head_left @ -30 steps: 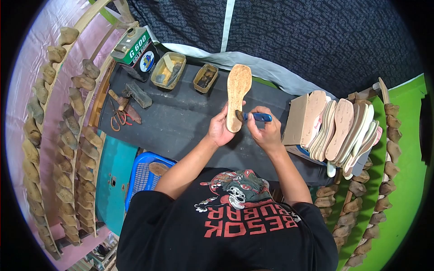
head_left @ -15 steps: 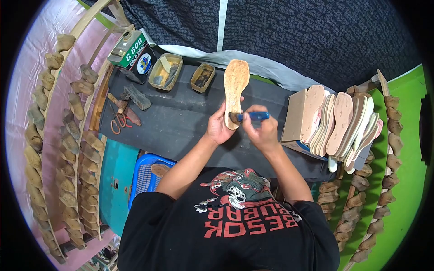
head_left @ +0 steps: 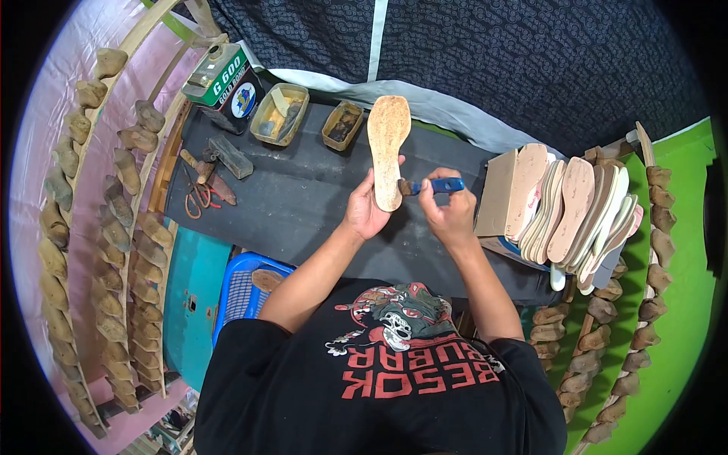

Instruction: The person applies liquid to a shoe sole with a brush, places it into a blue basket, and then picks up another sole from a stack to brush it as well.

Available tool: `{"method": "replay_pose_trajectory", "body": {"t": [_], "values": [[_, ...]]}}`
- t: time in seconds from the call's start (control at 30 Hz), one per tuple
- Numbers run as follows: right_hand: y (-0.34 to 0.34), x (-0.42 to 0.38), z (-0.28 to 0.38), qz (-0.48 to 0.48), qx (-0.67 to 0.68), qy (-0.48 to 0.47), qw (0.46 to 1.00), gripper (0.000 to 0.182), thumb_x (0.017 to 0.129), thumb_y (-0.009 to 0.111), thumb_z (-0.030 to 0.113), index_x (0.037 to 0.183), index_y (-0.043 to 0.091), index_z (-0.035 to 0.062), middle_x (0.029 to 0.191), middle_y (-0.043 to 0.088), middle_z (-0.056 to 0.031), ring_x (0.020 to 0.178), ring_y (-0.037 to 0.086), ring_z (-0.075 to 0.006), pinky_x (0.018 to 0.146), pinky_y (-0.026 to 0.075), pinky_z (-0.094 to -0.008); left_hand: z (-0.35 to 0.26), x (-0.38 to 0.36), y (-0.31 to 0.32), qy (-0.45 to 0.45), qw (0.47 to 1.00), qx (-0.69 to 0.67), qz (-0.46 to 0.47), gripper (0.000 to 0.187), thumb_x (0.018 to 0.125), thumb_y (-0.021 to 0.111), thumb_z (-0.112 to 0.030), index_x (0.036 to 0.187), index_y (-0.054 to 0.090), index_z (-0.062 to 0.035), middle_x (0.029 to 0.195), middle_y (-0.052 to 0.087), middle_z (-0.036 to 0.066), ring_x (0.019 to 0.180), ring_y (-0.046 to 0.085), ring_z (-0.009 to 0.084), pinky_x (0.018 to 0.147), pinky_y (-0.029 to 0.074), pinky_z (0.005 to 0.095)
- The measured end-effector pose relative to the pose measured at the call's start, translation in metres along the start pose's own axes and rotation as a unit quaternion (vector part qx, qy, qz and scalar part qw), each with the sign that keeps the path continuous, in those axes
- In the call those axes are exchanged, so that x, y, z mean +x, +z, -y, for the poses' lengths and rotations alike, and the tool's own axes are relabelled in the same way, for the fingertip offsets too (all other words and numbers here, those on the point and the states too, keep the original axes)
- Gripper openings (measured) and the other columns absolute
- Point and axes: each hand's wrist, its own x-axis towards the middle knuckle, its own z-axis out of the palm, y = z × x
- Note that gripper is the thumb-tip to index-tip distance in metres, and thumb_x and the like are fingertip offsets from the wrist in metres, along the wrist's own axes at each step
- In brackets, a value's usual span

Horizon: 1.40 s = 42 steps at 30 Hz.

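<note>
A light brown sole-shaped piece (head_left: 388, 129) stands out over the dark table with its wide end away from me. My left hand (head_left: 367, 208) grips its narrow end, palm up. In my right hand (head_left: 449, 210) is a brush with a blue handle (head_left: 442, 185). The bristles point left and meet the right edge of the narrow end. My right fingers are wrapped round the handle.
A metal can (head_left: 226, 87) and two tubs of residue (head_left: 279, 114) (head_left: 342, 126) line the back left. Scissors (head_left: 199, 200) and tools lie on the table (head_left: 303, 205). A box (head_left: 500, 189) of stacked soles (head_left: 570, 197) is right; a blue basket (head_left: 241, 292) sits front left.
The brush has moved right, from across the narrow end to its right edge. The sole-shaped piece has shifted slightly left and away from me.
</note>
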Motion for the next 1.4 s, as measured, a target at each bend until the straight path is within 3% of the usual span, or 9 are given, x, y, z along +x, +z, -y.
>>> {"method": "replay_pose_trajectory", "body": {"t": [0.3, 0.4, 0.63, 0.8, 1.1, 1.13, 1.4], "values": [[0.004, -0.022, 0.004, 0.024, 0.014, -0.012, 1.0, 0.02, 0.087, 0.076, 0.003, 0.1, 0.062, 0.0013, 0.085, 0.07, -0.0115, 0.072, 0.072, -0.0258, 0.066, 0.056, -0.0354, -0.003, 0.004, -0.006, 0.001, 1.0, 0.022, 0.017, 0.055, 0.113, 0.035, -0.039, 0.158, 0.035, -0.0081, 0.16, 0.045, 0.009, 0.117, 0.066, 0.0234, 0.097, 0.059, 0.0439], [0.005, -0.021, 0.009, 0.032, 0.029, 0.004, 0.999, 0.02, 0.086, 0.076, 0.002, 0.1, 0.061, 0.0012, 0.086, 0.07, -0.0115, 0.072, 0.072, -0.0267, 0.066, 0.057, -0.0358, -0.002, 0.002, 0.004, 0.018, 0.998, 0.052, -0.007, 0.053, 0.113, 0.037, -0.04, 0.155, 0.04, -0.0076, 0.157, 0.049, 0.008, 0.115, 0.064, 0.0196, 0.093, 0.06, 0.0373], [0.001, -0.008, 0.009, 0.031, 0.023, 0.002, 0.999, 0.018, 0.088, 0.074, 0.003, 0.1, 0.061, 0.0009, 0.087, 0.07, -0.0113, 0.072, 0.072, -0.0253, 0.065, 0.056, -0.0354, 0.004, 0.006, 0.0, 0.001, 1.0, 0.03, 0.01, 0.054, 0.114, 0.034, -0.038, 0.158, 0.035, -0.0071, 0.161, 0.044, 0.009, 0.12, 0.064, 0.0221, 0.103, 0.055, 0.0405], [0.0, 0.014, -0.008, -0.029, -0.017, -0.025, 0.999, 0.016, 0.091, 0.074, 0.005, 0.101, 0.061, 0.0005, 0.088, 0.069, -0.0128, 0.072, 0.071, -0.0264, 0.066, 0.056, -0.0361, 0.006, 0.001, 0.009, -0.023, 0.999, 0.027, 0.005, 0.054, 0.114, 0.034, -0.039, 0.158, 0.036, -0.0075, 0.159, 0.046, 0.007, 0.124, 0.062, 0.0194, 0.103, 0.053, 0.0383], [0.003, -0.005, 0.0, 0.036, -0.002, -0.032, 0.999, 0.018, 0.088, 0.074, 0.002, 0.101, 0.062, 0.0007, 0.087, 0.069, -0.0125, 0.074, 0.07, -0.0295, 0.068, 0.056, -0.0381, 0.007, 0.002, -0.002, 0.01, 0.998, 0.055, -0.015, 0.054, 0.113, 0.035, -0.039, 0.157, 0.037, -0.0071, 0.159, 0.047, 0.008, 0.12, 0.063, 0.0196, 0.104, 0.053, 0.0379], [0.004, -0.008, 0.0, 0.039, -0.012, -0.042, 0.998, 0.015, 0.088, 0.074, 0.001, 0.099, 0.063, -0.0006, 0.087, 0.07, -0.0122, 0.072, 0.071, -0.0212, 0.067, 0.055, -0.0322, 0.005, 0.002, -0.004, 0.01, 0.999, 0.05, -0.014, 0.055, 0.113, 0.035, -0.039, 0.157, 0.037, -0.0071, 0.159, 0.046, 0.008, 0.12, 0.063, 0.0199, 0.105, 0.052, 0.0382], [0.004, 0.013, -0.012, -0.002, 0.001, -0.013, 1.0, 0.015, 0.089, 0.074, 0.001, 0.1, 0.063, 0.0007, 0.087, 0.07, -0.0116, 0.072, 0.07, -0.0234, 0.067, 0.055, -0.0331, 0.01, 0.003, 0.009, -0.024, 0.997, 0.073, -0.012, 0.057, 0.113, 0.033, -0.042, 0.159, 0.035, -0.0079, 0.159, 0.047, 0.006, 0.129, 0.058, 0.0195, 0.111, 0.049, 0.039]]}}
